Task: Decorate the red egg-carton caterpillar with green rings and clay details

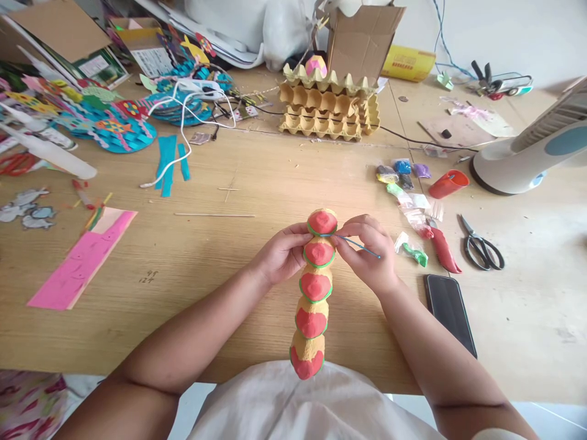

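A strip of egg carton cups [315, 286], with red clay on the bumps and green edging, hangs lengthwise over the table's near edge toward my lap. My left hand [288, 252] grips its far end from the left, thumb and fingers closed on it. On the other side my right hand [370, 252] pinches a thin blue strand [355, 243]. One end of the strand lies across the gap between the two farthest cups; the other sticks out to the right over my hand. My right fingertips touch the strip's edge.
Right of my hands lie black scissors [482, 243], a phone [451, 313], a red-handled knife [444, 249], bagged clay [402, 168] and a red cup [448, 183]. Egg cartons [328, 104] are stacked at the back. Pink paper [85, 260] and a thin stick [214, 214] lie left.
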A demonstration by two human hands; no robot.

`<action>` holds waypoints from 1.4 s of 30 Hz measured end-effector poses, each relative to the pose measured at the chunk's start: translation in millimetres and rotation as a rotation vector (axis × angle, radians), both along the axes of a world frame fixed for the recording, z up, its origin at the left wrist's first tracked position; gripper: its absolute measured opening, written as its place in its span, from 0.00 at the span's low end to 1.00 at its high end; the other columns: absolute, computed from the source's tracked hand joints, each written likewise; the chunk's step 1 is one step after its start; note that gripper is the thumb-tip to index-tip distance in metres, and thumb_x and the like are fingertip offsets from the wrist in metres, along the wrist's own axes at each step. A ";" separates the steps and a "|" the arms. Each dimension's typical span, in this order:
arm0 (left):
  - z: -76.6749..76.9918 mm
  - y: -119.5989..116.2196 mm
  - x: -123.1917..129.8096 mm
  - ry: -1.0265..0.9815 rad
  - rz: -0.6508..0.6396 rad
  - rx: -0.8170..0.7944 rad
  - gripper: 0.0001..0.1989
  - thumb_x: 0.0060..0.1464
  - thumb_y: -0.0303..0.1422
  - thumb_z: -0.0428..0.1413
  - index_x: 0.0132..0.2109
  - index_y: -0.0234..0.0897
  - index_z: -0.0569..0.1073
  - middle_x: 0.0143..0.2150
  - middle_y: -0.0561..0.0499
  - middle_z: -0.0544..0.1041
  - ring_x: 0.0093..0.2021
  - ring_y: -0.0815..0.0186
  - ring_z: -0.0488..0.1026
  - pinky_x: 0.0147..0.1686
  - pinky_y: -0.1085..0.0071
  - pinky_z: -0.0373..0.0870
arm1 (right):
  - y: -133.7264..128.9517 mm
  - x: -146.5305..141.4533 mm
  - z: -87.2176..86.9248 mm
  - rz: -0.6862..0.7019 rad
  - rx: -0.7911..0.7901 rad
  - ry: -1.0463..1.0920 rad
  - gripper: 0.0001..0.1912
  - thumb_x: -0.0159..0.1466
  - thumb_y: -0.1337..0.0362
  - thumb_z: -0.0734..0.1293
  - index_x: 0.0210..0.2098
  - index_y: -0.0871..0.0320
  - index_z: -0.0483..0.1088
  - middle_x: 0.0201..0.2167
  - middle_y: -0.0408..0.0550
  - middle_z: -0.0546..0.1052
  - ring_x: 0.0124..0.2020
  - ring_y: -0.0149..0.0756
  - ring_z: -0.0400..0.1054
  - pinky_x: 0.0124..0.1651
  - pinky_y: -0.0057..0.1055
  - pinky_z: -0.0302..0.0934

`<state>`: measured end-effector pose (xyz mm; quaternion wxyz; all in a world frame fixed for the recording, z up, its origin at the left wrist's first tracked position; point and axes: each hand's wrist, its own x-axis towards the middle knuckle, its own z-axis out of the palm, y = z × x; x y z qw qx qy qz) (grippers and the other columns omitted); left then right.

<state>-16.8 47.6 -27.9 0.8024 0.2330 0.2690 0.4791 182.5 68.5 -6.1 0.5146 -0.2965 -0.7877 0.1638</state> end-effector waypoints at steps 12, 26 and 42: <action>1.2 1.7 -1.3 -0.016 0.005 -0.010 0.10 0.55 0.28 0.65 0.45 0.34 0.84 0.37 0.46 0.83 0.35 0.63 0.78 0.36 0.71 0.73 | 5.5 3.4 -3.4 0.161 -0.303 0.154 0.04 0.67 0.67 0.73 0.36 0.52 0.77 0.35 0.46 0.81 0.40 0.39 0.76 0.47 0.40 0.72; 6.8 -0.5 -1.7 -0.005 -0.056 -0.058 0.09 0.56 0.28 0.63 0.44 0.37 0.84 0.40 0.45 0.84 0.35 0.62 0.80 0.35 0.69 0.75 | -2.0 3.3 -7.8 0.071 -0.412 0.166 0.05 0.67 0.61 0.74 0.36 0.53 0.76 0.34 0.46 0.83 0.36 0.38 0.77 0.42 0.36 0.73; 4.8 -0.5 -1.4 -0.015 -0.062 -0.026 0.11 0.56 0.30 0.64 0.47 0.38 0.84 0.41 0.43 0.85 0.38 0.59 0.81 0.37 0.67 0.76 | -3.6 2.9 -4.6 0.053 -0.395 0.156 0.07 0.67 0.58 0.74 0.35 0.53 0.76 0.34 0.47 0.84 0.36 0.38 0.78 0.42 0.37 0.75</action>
